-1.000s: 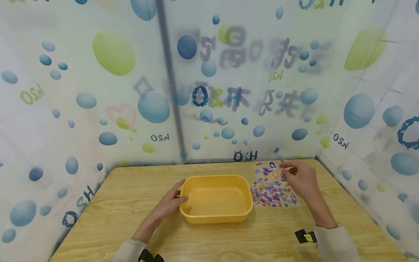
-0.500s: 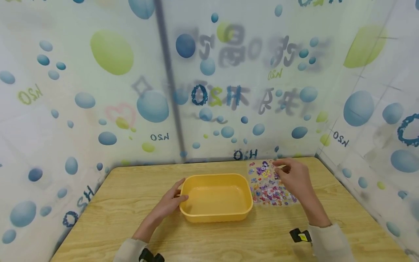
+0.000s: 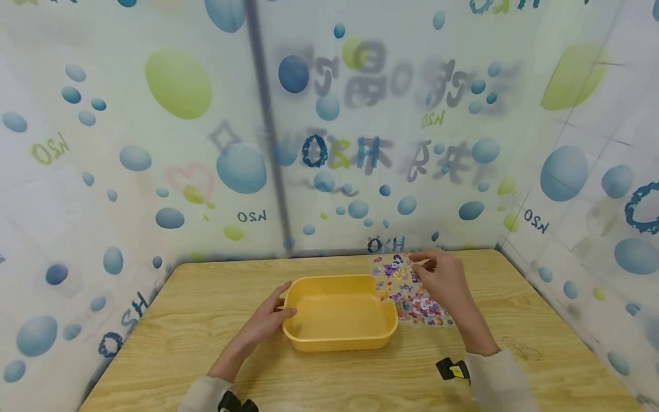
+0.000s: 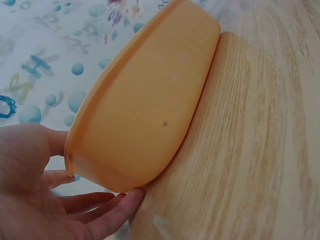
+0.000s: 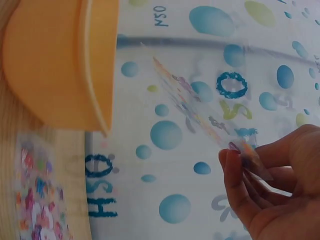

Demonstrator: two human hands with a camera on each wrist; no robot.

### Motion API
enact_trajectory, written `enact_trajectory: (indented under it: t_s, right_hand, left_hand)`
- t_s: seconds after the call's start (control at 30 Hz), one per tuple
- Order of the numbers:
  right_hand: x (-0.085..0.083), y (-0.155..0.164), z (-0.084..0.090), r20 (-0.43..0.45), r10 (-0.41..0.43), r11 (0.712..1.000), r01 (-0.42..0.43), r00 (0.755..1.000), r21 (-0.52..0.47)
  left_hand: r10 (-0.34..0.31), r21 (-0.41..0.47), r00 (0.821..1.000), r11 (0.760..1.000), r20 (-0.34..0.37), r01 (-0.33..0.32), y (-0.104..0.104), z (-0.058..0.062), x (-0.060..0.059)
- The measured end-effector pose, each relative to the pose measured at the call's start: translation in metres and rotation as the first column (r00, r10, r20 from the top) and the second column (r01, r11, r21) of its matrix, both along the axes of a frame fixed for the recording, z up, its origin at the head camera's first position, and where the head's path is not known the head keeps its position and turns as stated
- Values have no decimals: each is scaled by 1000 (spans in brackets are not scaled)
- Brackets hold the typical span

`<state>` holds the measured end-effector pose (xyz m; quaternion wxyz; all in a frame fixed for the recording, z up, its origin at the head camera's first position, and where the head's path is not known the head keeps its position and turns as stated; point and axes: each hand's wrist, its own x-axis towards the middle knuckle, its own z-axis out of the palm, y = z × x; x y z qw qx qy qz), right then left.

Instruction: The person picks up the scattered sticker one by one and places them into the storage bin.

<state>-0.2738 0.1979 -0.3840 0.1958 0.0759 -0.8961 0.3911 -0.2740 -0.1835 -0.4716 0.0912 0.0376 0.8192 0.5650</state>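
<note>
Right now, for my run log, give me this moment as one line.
left hand: rests on tub end | right hand: pinches sticker sheet, lifted over tub corner | surface: table

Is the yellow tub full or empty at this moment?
Empty. The head view shows the bare bottom of the yellow tub; the sticker sheet pinched by the right hand is outside it.

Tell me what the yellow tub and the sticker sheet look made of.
Yellow tub: likely moulded plastic, smooth with a soft sheen and rounded rim. Sticker sheet: seemingly thin clear film, backdrop visible through it in the right wrist view, flexing where the right hand pinches it.
</note>
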Motion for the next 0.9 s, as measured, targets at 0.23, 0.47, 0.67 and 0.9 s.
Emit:
enact_trajectory:
  t_s: [0.23, 0.47, 0.67, 0.9]
  right_hand:
    - [-6, -28, 4, 33, 25, 999, -24, 999, -46]
    - [-7, -53, 3, 91, 55, 994, -46, 994, -101]
    - [-8, -73, -1, 117, 89, 988, -72, 989, -137]
    - [-8, -88, -8, 159, 113, 986, -91, 981, -140]
  left_hand:
    - [1, 4, 1000, 1000, 3, -1, 0, 0, 1]
    - [9, -25, 1000, 1000, -8, -9, 1, 0, -1]
    - [3, -55, 1000, 998, -19, -4, 1, 1, 0]
    - [14, -66, 1000, 998, -18, -15, 1, 0, 0]
